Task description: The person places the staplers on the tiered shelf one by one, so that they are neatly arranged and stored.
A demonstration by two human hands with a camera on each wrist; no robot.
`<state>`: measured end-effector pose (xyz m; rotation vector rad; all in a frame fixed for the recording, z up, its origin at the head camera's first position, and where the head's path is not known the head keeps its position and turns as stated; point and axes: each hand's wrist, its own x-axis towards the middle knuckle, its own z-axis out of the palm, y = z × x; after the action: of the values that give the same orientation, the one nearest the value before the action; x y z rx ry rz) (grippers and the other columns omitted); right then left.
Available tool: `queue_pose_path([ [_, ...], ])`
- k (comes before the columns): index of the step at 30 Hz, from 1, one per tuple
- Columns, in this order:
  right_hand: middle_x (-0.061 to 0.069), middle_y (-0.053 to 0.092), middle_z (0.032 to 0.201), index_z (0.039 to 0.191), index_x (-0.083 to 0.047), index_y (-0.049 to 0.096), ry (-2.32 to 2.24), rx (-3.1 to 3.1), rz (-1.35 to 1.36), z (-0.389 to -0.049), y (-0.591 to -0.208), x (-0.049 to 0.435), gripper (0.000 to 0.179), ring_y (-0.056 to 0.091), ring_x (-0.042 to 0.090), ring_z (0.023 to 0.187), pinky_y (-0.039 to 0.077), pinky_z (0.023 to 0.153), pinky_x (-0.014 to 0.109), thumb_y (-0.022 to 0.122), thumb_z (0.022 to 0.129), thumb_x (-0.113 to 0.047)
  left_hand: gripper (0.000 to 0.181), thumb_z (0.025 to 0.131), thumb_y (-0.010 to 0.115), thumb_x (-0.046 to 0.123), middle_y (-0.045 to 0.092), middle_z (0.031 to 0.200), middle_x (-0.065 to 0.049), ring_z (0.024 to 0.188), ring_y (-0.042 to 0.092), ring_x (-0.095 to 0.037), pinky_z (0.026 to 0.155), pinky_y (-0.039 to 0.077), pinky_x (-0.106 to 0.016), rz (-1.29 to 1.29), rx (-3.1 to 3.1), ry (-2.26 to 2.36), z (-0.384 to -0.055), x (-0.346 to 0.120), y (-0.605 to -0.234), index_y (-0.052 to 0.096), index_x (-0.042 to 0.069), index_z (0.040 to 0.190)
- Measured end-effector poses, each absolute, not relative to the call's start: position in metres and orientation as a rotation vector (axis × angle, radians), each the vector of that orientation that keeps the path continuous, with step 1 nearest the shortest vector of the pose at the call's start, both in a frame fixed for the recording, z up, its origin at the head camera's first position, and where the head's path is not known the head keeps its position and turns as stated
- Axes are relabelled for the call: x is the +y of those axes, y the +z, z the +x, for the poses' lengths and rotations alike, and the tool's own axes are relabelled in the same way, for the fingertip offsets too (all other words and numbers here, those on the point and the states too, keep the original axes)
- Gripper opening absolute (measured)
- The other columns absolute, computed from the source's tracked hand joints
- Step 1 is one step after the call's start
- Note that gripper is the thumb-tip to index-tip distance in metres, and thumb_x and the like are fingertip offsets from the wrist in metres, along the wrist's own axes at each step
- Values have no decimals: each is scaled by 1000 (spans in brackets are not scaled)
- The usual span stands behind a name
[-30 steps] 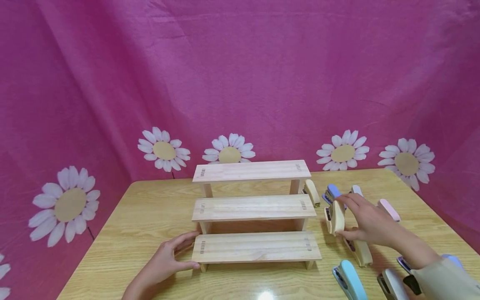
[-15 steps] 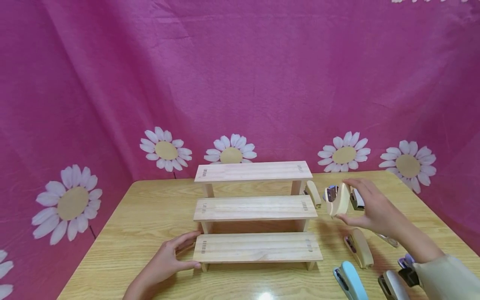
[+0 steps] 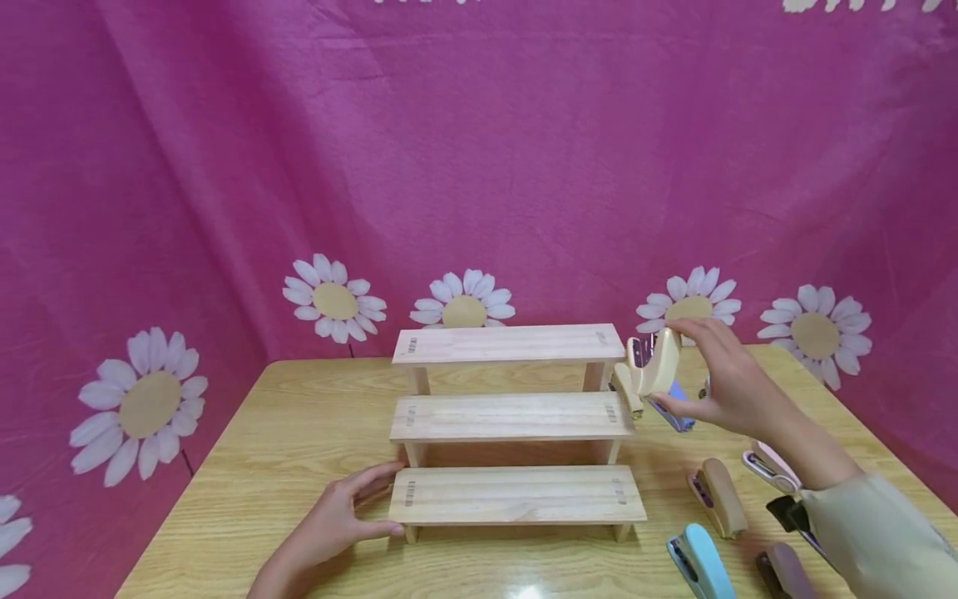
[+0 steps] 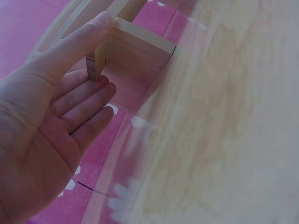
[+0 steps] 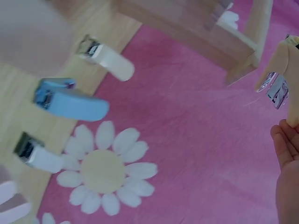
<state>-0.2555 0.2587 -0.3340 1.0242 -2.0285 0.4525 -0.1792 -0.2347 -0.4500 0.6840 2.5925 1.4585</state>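
A three-tier wooden display stand (image 3: 516, 497) stands on the table. At the left end of its lowest step, my left hand (image 3: 333, 520) holds the edge, thumb at the front and fingers behind. In the left wrist view, the thumb lies along the wood with the fingers near a leg (image 4: 96, 63). My right hand (image 3: 737, 383) pinches a cream stapler (image 3: 662, 363) between thumb and fingers, raised beside the top step's right end. The right wrist view catches this stapler (image 5: 282, 65) at its right edge, its jaws spread.
Behind the held stapler are another cream stapler (image 3: 627, 391) and a blue one (image 3: 679, 408). Nearer on the right lie a beige stapler (image 3: 720, 497), a turquoise one (image 3: 703, 561), a brownish one (image 3: 786, 570) and a pink one (image 3: 771, 467). A pink flowered cloth (image 3: 479, 166) hangs behind the table.
My right hand has lifted the cream stapler from low among the others and brought it up and left toward the stand's top step. The left hand stays at the lowest step.
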Motion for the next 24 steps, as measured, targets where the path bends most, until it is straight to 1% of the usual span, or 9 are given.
queue_pose_path([
  [2, 25, 58, 115, 126, 13, 52, 456, -2029, 1039, -258, -330, 252, 91, 50, 34, 104, 23, 110, 2, 55, 85, -68, 77, 78, 81, 32, 56, 140, -21, 126, 57, -16, 103, 53, -26, 681, 2597, 1448, -180, -235, -450, 49, 0, 141],
  [4, 25, 58, 116, 127, 13, 51, 458, -2034, 1054, -262, -326, 245, 91, 50, 34, 104, 30, 106, 6, 54, 86, -68, 76, 79, 81, 32, 56, 140, -21, 126, 58, -25, 103, 54, -32, 677, 2600, 1438, -180, -235, -449, 50, 0, 140],
  [6, 25, 58, 117, 128, 13, 51, 451, -2029, 1063, -265, -322, 238, 90, 50, 35, 105, 37, 101, 15, 54, 86, -67, 75, 79, 81, 32, 56, 140, -20, 126, 57, -33, 103, 54, -37, 674, 2606, 1426, -180, -235, -449, 50, 1, 140],
  [9, 24, 57, 120, 131, 11, 49, 452, -2056, 1060, -268, -316, 227, 91, 50, 35, 107, 41, 92, 33, 52, 87, -68, 75, 79, 80, 33, 56, 140, -20, 126, 56, -40, 102, 53, -42, 675, 2609, 1417, -180, -235, -448, 50, 1, 141],
  [12, 23, 56, 122, 133, 10, 48, 458, -2096, 1056, -272, -311, 216, 91, 51, 35, 110, 45, 91, 42, 51, 86, -69, 76, 79, 80, 33, 57, 140, -20, 126, 56, -40, 102, 53, -42, 678, 2619, 1407, -180, -235, -448, 50, 1, 141],
  [14, 22, 56, 123, 133, 9, 47, 455, -2117, 1062, -275, -308, 210, 89, 51, 34, 110, 49, 91, 46, 59, 85, -65, 76, 79, 81, 33, 57, 139, -19, 126, 56, -40, 102, 54, -40, 677, 2625, 1403, -180, -235, -448, 50, 1, 140],
  [16, 23, 56, 122, 133, 10, 47, 449, -2125, 1077, -279, -305, 203, 86, 52, 33, 111, 52, 91, 48, 70, 82, -55, 76, 78, 81, 33, 57, 140, -19, 126, 56, -39, 103, 54, -36, 677, 2624, 1408, -180, -235, -448, 50, 1, 140],
  [19, 22, 56, 122, 133, 9, 47, 434, -2131, 1092, -284, -301, 193, 84, 53, 32, 111, 55, 92, 51, 82, 72, -37, 77, 78, 81, 33, 57, 140, -18, 126, 57, -37, 104, 54, -32, 676, 2618, 1416, -181, -235, -448, 50, 1, 140],
  [24, 21, 56, 125, 133, 8, 46, 480, -2155, 1107, -290, -298, 175, 87, 51, 32, 115, 53, 96, 53, 87, 65, -27, 77, 79, 81, 32, 55, 141, -21, 127, 56, -37, 104, 52, -41, 667, 2591, 1439, -181, -235, -450, 49, 0, 141],
])
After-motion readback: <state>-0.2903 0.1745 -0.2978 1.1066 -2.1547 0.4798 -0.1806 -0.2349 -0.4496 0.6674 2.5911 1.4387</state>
